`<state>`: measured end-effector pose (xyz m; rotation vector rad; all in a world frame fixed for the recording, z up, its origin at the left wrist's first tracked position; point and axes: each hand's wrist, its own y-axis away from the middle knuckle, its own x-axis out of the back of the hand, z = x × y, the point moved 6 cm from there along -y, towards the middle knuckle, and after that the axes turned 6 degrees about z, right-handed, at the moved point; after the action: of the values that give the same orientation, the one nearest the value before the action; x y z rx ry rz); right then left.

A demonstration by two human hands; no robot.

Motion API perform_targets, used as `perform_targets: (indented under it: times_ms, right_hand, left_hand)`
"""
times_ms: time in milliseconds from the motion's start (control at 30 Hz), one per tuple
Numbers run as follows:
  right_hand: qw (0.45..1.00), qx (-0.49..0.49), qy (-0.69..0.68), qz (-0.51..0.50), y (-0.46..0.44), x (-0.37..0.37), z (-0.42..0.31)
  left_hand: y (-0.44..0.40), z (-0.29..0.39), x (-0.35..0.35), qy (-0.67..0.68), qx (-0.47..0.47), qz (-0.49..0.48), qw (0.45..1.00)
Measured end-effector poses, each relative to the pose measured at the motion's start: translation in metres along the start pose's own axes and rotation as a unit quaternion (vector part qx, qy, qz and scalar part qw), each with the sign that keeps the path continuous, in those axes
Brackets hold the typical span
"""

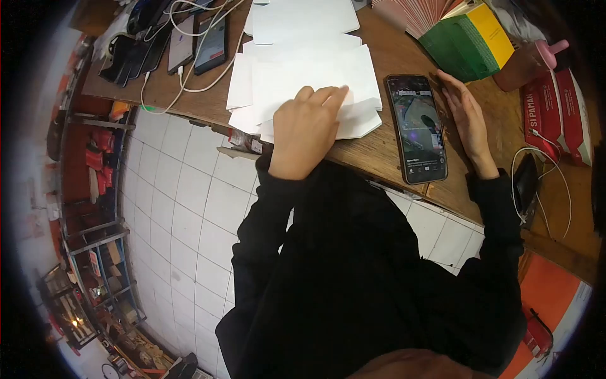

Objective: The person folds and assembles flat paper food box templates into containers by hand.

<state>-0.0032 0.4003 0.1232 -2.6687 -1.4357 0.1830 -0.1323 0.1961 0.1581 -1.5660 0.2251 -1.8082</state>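
My left hand [307,129] rests on the near part of a spread stack of white folded papers [309,63], some with slanted corners. Its fingers are curled, with the index finger stretched further than the others. The thumb and whatever may be under the fingers are hidden. My right hand [466,117] lies on its edge on the wooden table, fingers extended and holding nothing. Just left of it, a smartphone [416,129] lies face up with its screen lit.
Phones [210,47] with white charging cables [183,91] lie at the back left. A green and yellow box [467,47], a pink-lidded tumbler [527,66] and red packages [555,114] stand at right. Shelves [104,265] line the left over white floor tiles [183,221].
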Motion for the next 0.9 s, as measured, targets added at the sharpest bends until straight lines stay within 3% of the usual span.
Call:
perform_targets:
  times_ms: [67,133,167,200,267,333,400,433,500,533,600,667,700,767,800,833,900]
  right_hand:
    - [0.995,0.042,0.07,0.055,0.003,0.007,-0.01]
    - [0.981,0.082,0.141,0.105,0.011,0.01,-0.028]
    - [0.957,0.173,0.192,0.131,0.02,0.005,-0.052]
    - [0.922,0.263,0.239,0.153,0.034,-0.003,-0.07]
    - [0.913,0.34,0.185,0.128,0.072,-0.024,-0.086]
    - [0.93,0.353,0.094,-0.044,0.101,-0.067,-0.086]
    - [0.974,0.153,-0.02,-0.166,0.108,-0.118,-0.056]
    - [0.975,0.05,-0.116,-0.184,0.109,-0.147,-0.042]
    - [0.936,-0.029,-0.268,-0.227,0.107,-0.192,-0.025]
    - [0.883,-0.161,-0.367,-0.245,0.111,-0.207,-0.018]
    - [0.857,-0.302,-0.282,-0.308,0.111,-0.225,-0.003]
    - [0.9,-0.216,-0.161,-0.342,0.11,-0.253,0.042]
    - [0.896,-0.224,-0.161,-0.349,0.114,-0.263,0.066]
    - [0.912,-0.146,0.065,-0.378,0.12,-0.276,0.107]
    - [0.937,-0.079,0.032,-0.339,0.108,-0.275,0.093]
    - [0.936,-0.056,0.129,-0.323,0.104,-0.274,0.103]
    - [0.942,-0.071,0.159,-0.287,0.094,-0.268,0.11]
  left_hand:
    - [0.001,0.0,-0.004,-0.005,-0.012,0.008,1.0]
    - [0.007,-0.001,0.027,-0.02,0.003,0.265,0.964]
    - [0.013,-0.007,0.036,0.003,0.022,0.351,0.936]
    - [0.015,-0.009,0.041,0.001,0.027,0.353,0.935]
    - [0.03,-0.01,0.068,0.005,0.033,0.482,0.875]
    - [0.052,-0.011,0.082,-0.015,-0.006,0.562,0.827]
    - [0.08,0.002,0.1,-0.072,-0.067,0.558,0.824]
    - [0.098,0.007,0.111,0.01,-0.018,0.446,0.895]
    - [0.123,0.019,0.107,0.037,-0.023,0.321,0.946]
    - [0.135,0.026,0.101,-0.019,-0.078,0.319,0.944]
    - [0.168,0.028,0.091,-0.045,-0.053,0.279,0.958]
    - [0.19,0.033,0.081,-0.072,-0.018,0.241,0.968]
    - [0.197,0.031,0.075,-0.109,0.07,0.217,0.968]
    - [0.221,0.017,0.065,-0.135,0.221,0.192,0.947]
    - [0.238,0.009,0.056,-0.129,0.304,0.218,0.918]
    - [0.252,0.0,0.047,-0.087,0.422,0.225,0.874]
    - [0.28,-0.02,0.017,0.114,0.549,0.338,0.755]
